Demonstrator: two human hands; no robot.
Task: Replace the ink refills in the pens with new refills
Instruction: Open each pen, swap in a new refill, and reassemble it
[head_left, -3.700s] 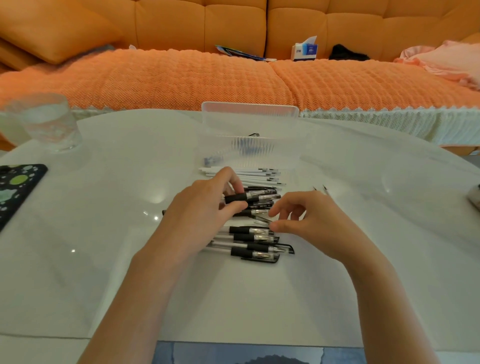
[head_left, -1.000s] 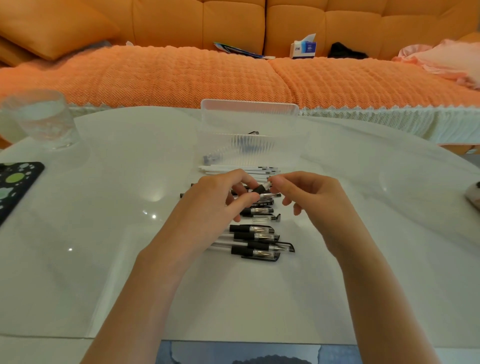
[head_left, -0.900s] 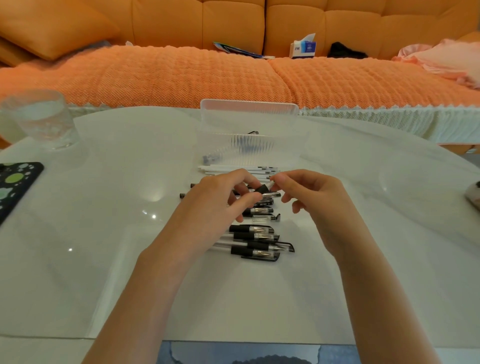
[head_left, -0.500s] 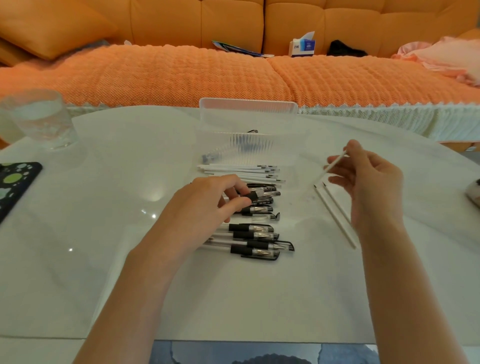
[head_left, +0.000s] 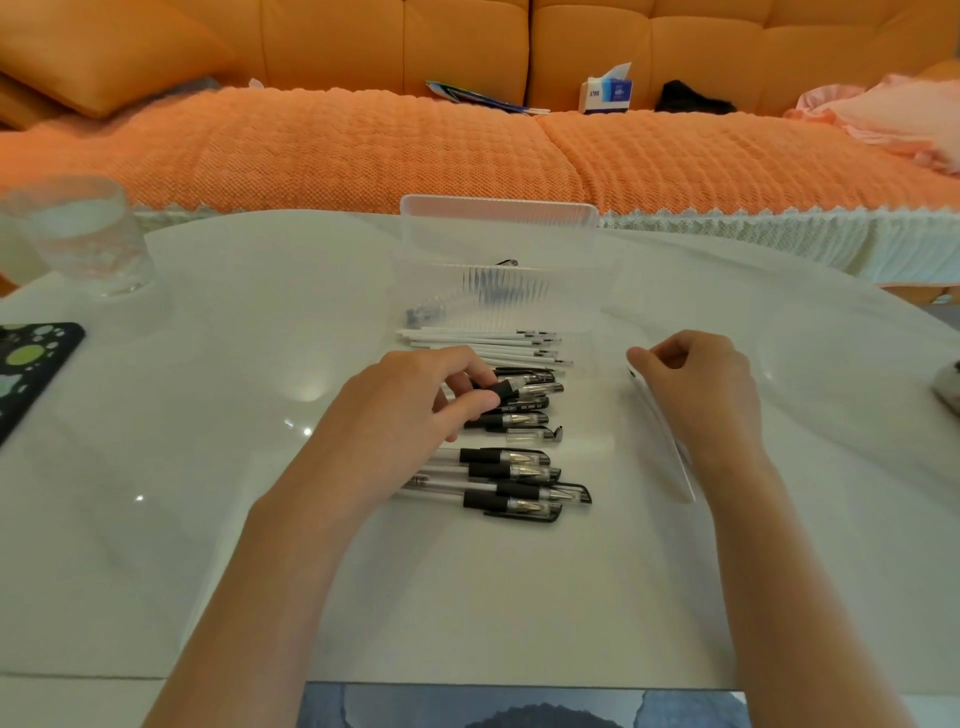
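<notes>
Firstly, nearest the camera: white table (head_left: 467, 597) with both forearms reaching in from the bottom edge. Next, a cluster of capped pens (head_left: 511, 483) with clear barrels and black grips lies side by side, tips pointing right. Just beyond them, left hand (head_left: 410, 415) is curled round one pen (head_left: 519, 387), thumb and fingers pinching its black grip, held low over more pens of the same kind. Right hand (head_left: 698, 400) is well apart to the right, fingers curled in and thumb against the forefinger; loose refill rods (head_left: 662, 441) lie slanted under it (motion-blurred, so cannot tell whether it grips one). Farther back, a row of white refills (head_left: 478, 345) lies on the table, just in front of a clear plastic box (head_left: 498, 234). Far left: phone case (head_left: 31, 364), then drinking glass (head_left: 78, 234). Farthest: orange sofa (head_left: 363, 150) with a tissue box (head_left: 605, 93).
</notes>
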